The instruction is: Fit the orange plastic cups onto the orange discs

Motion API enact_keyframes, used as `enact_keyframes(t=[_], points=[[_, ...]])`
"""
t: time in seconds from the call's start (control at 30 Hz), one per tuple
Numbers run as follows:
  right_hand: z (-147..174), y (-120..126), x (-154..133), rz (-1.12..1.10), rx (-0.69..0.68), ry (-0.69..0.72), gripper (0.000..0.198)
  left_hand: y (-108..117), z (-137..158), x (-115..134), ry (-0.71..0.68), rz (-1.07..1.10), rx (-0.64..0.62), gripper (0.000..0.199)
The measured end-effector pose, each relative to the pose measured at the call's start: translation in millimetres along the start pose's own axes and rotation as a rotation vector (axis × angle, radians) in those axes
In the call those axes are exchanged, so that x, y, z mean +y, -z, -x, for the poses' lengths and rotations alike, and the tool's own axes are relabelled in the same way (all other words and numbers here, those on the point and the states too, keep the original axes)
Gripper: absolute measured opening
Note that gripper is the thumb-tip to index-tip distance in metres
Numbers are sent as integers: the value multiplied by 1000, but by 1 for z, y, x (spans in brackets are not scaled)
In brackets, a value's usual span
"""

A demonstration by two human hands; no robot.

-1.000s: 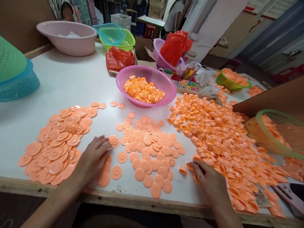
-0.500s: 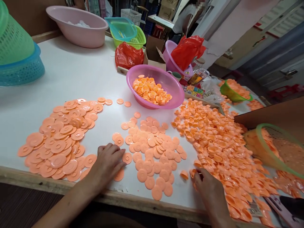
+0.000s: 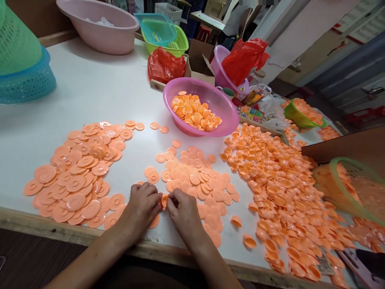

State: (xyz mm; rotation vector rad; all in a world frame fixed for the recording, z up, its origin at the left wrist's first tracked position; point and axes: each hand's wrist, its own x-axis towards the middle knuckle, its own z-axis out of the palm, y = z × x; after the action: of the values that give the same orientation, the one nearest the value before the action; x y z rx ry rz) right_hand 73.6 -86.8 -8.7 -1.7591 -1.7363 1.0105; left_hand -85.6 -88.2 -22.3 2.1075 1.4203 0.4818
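Observation:
My left hand (image 3: 146, 204) and my right hand (image 3: 183, 208) meet low over the table. Their fingertips pinch a small orange plastic cup (image 3: 164, 201) from both sides; whether a disc lies against it is hidden by the fingers. An orange disc (image 3: 155, 221) shows partly beneath my left hand. Beside that hand is a pile of larger flat orange discs (image 3: 76, 182). Smaller orange discs (image 3: 192, 164) spread behind and beside my right hand. Two loose orange cups lie to the right, one at the table's front (image 3: 249, 241).
A large heap of orange cups (image 3: 276, 188) covers the right side. Behind the discs stands a pink basin (image 3: 230, 122) holding orange pieces. Green and blue baskets (image 3: 27, 82), a pale pink tub (image 3: 120, 38) and a red bag (image 3: 167, 66) stand farther back. A person sits in the background.
My right hand has moved left from the edge of the cup heap to my left hand, bringing a cup. One loose cup now lies where it was. The view has shifted slightly.

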Motion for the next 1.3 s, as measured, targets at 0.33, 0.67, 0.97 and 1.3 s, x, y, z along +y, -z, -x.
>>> enact_keyframes(t=[0.33, 0.67, 0.97, 1.3], points=[[3, 1, -6, 184, -39, 47, 19, 12, -15, 10, 270, 174, -45, 11], [10, -11, 0, 149, 43, 95, 25, 5, -7, 17, 184, -91, 40, 26], [18, 17, 7, -102, 46, 100, 15, 4, -4, 10, 128, -9, 32, 19], [89, 143, 147, 288, 479, -142, 30, 93, -154, 59, 230, 590, 444, 10]])
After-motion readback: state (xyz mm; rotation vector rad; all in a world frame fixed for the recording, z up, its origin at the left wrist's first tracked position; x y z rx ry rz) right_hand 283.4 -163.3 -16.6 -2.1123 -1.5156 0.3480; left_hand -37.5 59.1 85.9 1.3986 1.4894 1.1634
